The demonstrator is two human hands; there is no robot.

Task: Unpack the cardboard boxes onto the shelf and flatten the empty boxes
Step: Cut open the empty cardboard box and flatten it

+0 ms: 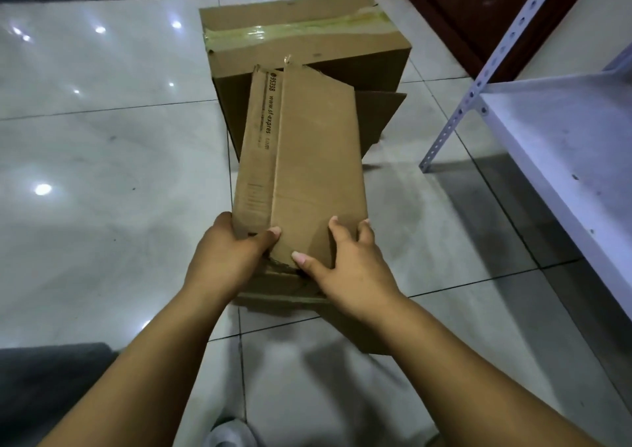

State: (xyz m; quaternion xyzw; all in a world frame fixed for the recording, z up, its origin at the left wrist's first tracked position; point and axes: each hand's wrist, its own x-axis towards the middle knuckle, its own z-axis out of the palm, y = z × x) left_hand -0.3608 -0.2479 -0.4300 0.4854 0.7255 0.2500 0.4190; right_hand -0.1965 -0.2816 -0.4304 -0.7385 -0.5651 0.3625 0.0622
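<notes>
Printed in dark ink along the left panel of the flattened cardboard box, running lengthwise from far to near: "95338" beside a small round logo at the far end, then "www.sf-expres", with the last letters before a faint "com" too worn to make out. Nearer on the same panel, a faint printed block, too pale to read. No legible text on the taped box farther back; only yellowish tape across its top.
</notes>
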